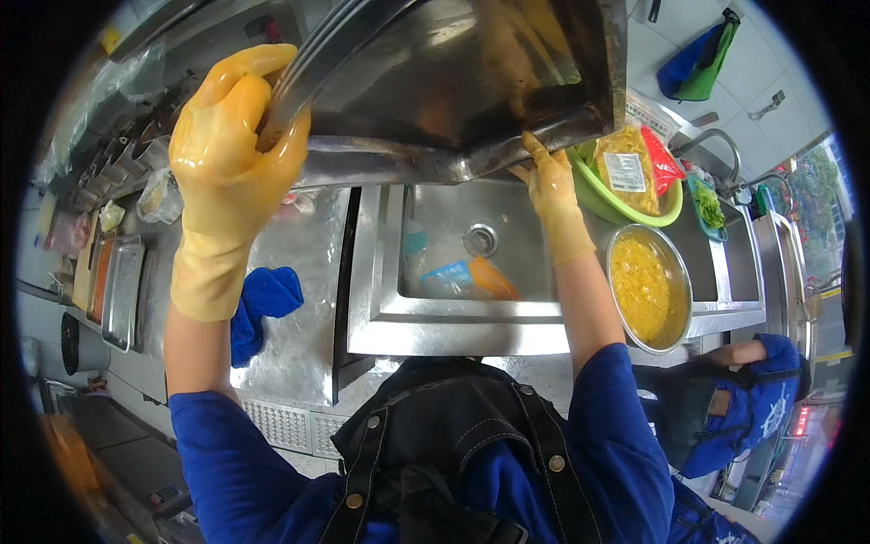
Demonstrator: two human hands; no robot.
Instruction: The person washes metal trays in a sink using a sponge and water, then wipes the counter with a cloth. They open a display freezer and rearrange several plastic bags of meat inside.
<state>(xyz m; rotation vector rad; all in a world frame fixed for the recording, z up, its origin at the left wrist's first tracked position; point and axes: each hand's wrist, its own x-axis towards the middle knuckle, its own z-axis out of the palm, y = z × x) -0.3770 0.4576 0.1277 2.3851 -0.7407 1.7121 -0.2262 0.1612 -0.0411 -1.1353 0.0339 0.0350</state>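
Both my hands wear wet yellow rubber gloves. A large, dark steel container [435,75] with a rolled rim is held tilted above a stainless sink [469,309]. My left hand [234,129] grips its left edge, where several thin metal ridges run side by side. Along the lower right rim, my right hand [552,183] has its fingers over the metal; its thumb is partly hidden. Down in the sink basin lie a blue-and-orange plastic packet [469,277] and a round drain [480,239]. The container's upper part runs out of view.
Right of the sink stand a green basin [612,204] with a packaged yellow food and a steel bowl [646,289] of chopped yellow food. A blue cloth [265,306] lies on the left counter [299,258]. A co-worker [741,401] is close on the right.
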